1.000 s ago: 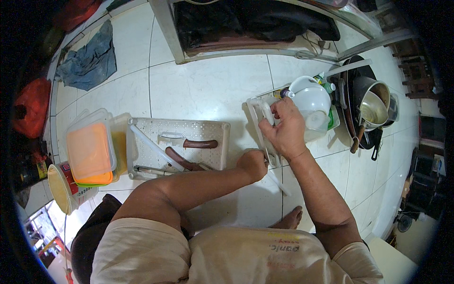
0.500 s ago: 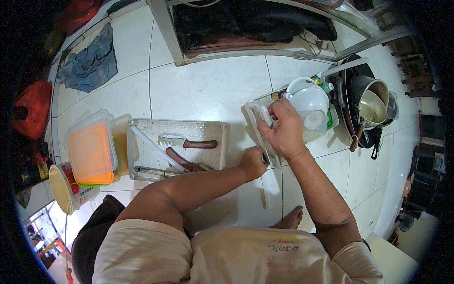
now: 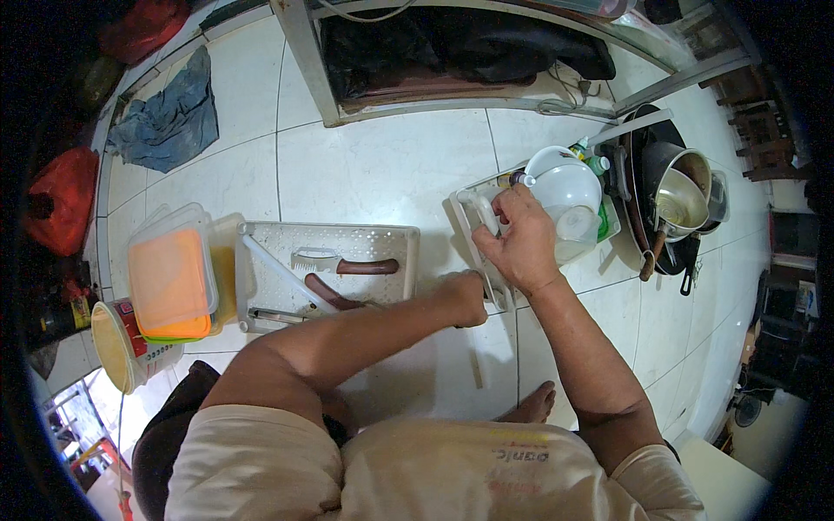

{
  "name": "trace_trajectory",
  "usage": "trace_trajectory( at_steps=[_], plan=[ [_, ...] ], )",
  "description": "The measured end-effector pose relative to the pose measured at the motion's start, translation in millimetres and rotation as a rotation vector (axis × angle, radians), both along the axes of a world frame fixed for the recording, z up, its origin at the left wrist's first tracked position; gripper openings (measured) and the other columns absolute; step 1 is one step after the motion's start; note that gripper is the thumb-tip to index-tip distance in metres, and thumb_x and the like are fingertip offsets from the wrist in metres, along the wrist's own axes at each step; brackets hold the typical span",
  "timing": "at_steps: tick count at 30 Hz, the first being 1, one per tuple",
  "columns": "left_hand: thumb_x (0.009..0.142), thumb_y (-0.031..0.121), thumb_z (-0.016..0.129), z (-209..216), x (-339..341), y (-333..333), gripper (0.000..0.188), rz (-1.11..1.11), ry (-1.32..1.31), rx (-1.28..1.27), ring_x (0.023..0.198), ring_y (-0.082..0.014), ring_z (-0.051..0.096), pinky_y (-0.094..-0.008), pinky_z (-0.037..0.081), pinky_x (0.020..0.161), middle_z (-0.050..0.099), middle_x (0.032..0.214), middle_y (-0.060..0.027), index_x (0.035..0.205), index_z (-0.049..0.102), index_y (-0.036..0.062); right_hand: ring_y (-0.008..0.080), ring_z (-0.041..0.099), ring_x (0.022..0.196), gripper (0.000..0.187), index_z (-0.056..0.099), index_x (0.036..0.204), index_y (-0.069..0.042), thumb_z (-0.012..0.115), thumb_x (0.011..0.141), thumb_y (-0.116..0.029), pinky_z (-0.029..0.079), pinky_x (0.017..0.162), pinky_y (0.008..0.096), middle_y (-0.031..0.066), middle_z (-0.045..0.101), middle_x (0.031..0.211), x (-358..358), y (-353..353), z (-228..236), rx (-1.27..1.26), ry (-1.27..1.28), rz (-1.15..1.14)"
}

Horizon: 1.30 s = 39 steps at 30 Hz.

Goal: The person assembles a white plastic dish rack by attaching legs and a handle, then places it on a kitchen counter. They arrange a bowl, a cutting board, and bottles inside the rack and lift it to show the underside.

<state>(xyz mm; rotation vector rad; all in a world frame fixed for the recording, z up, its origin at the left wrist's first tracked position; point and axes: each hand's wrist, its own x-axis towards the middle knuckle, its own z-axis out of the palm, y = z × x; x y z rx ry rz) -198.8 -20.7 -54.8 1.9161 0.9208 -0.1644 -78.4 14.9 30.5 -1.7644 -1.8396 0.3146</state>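
Note:
My right hand (image 3: pixel 526 239) is closed over the near left end of a white basket (image 3: pixel 473 200), thumb and fingers on its pale rim. In that basket lie white bowls (image 3: pixel 566 193), a clear plastic cup (image 3: pixel 575 223) and small bottles with white and green caps. My left hand (image 3: pixel 469 300) forms a fist just left of the basket's lower corner; its grip is mostly hidden. Left of it stands a perforated white tray (image 3: pixel 382 234) with a brown-handled knife (image 3: pixel 367 267), a second brown handle (image 3: pixel 328 291), and a long pale strip (image 3: pixel 276 265); my left forearm covers its near corner.
Pots and pans (image 3: pixel 682 191) stand at the right. On the left are stacked plastic containers with an orange lid (image 3: pixel 169 282) and a tipped tub (image 3: pixel 117 347). A grey-blue cloth (image 3: pixel 169 117) lies far left. A metal-framed rack (image 3: pixel 473 106) stands at the back.
My left fist has shifted slightly left and turned, hiding the dark end that showed at it before. My right hand stays on the basket rim.

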Motion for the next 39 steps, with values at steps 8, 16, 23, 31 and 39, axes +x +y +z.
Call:
trace_trajectory(
  at_steps=[8,16,23,31,39],
  plan=[
    [0.073,0.014,0.075,71,-68,170,0.038,-0.113,-0.172,-0.612,0.074,-0.0105,0.056,-0.0223,0.046,0.059,0.058,0.090,-0.0030,0.103,0.054,0.0021,0.0326,0.054,0.071,0.026,0.052,0.078,-0.001,0.070,0.062,-0.013,0.045,0.063,0.0410,0.0136,0.051,0.079,-5,-5,8,-0.109,0.062,-0.012],
    [0.082,-0.002,0.061,31,-99,184,0.026,0.360,-0.547,-1.059,0.092,-0.0214,0.064,-0.0341,0.056,0.082,0.060,0.096,-0.0122,0.107,0.053,-0.0029,0.0337,0.055,0.072,0.026,0.052,0.077,-0.001,0.070,0.063,-0.013,0.045,0.063,0.0419,0.0142,0.052,0.080,-21,-1,8,-0.104,0.073,-0.017],
    [0.084,0.004,0.057,-5,-76,163,0.020,0.437,-0.328,-1.110,0.072,-0.0167,0.060,-0.0314,0.054,0.064,0.060,0.088,-0.0109,0.104,0.055,-0.0012,0.0315,0.054,0.068,0.026,0.052,0.078,-0.001,0.070,0.062,-0.012,0.045,0.061,0.0399,0.0133,0.051,0.077,-25,-1,-1,-0.091,0.111,-0.037],
    [0.079,0.001,0.058,-29,-70,152,0.014,0.548,-0.507,-1.251,0.068,-0.0144,0.055,-0.0262,0.051,0.060,0.059,0.086,-0.0084,0.093,0.059,-0.0010,0.0284,0.053,0.067,0.026,0.052,0.079,0.000,0.069,0.062,-0.009,0.045,0.062,0.0361,0.0135,0.050,0.076,-23,1,-1,-0.066,0.156,-0.046],
    [0.079,-0.002,0.056,-29,-67,151,0.022,0.732,-0.662,-1.278,0.078,-0.0197,0.059,-0.0297,0.055,0.069,0.057,0.099,-0.0137,0.101,0.059,-0.0052,0.0163,0.042,0.061,0.023,0.047,0.076,0.000,0.065,0.061,-0.003,0.041,0.057,0.0275,0.0072,0.043,0.071,-24,1,-6,-0.007,0.199,-0.037]
  ],
)
